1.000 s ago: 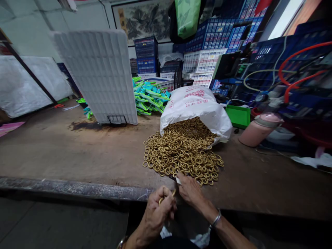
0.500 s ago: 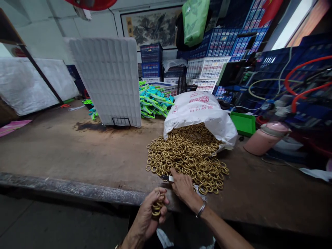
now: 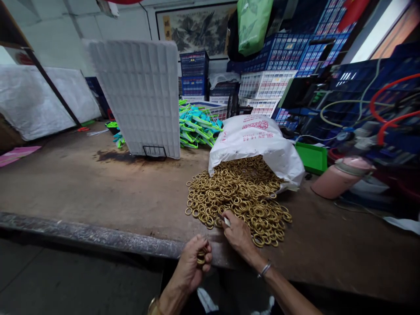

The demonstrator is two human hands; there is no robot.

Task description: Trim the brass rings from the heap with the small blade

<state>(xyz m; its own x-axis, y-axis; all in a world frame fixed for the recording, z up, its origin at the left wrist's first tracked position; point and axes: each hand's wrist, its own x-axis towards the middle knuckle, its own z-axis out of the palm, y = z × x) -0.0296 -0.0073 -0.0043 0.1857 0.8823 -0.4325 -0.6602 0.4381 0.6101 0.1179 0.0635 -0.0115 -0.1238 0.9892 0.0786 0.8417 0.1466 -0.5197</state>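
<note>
A heap of brass rings [image 3: 236,197] spills from a white sack [image 3: 259,140] lying on its side on the brown table [image 3: 98,192]. My left hand [image 3: 193,264] is at the table's near edge, fingers curled round a small stack of brass rings [image 3: 201,257]. My right hand [image 3: 238,232] rests on the table at the near side of the heap. Its fingers pinch a small tool with a white handle [image 3: 225,221] whose tip touches the rings. A metal bangle is on my right wrist.
A white grid tray [image 3: 138,96] stands upright on a wire stand behind the heap. Beside it lie green and blue plastic parts [image 3: 197,124]. A green tub [image 3: 310,157] and a pink flask [image 3: 341,177] sit right of the sack. Blue and white crates are stacked behind.
My right hand has moved forward from the table edge to the heap, its white-handled tool now at the rings. My left hand stays at the edge, now holding a small stack of rings.
</note>
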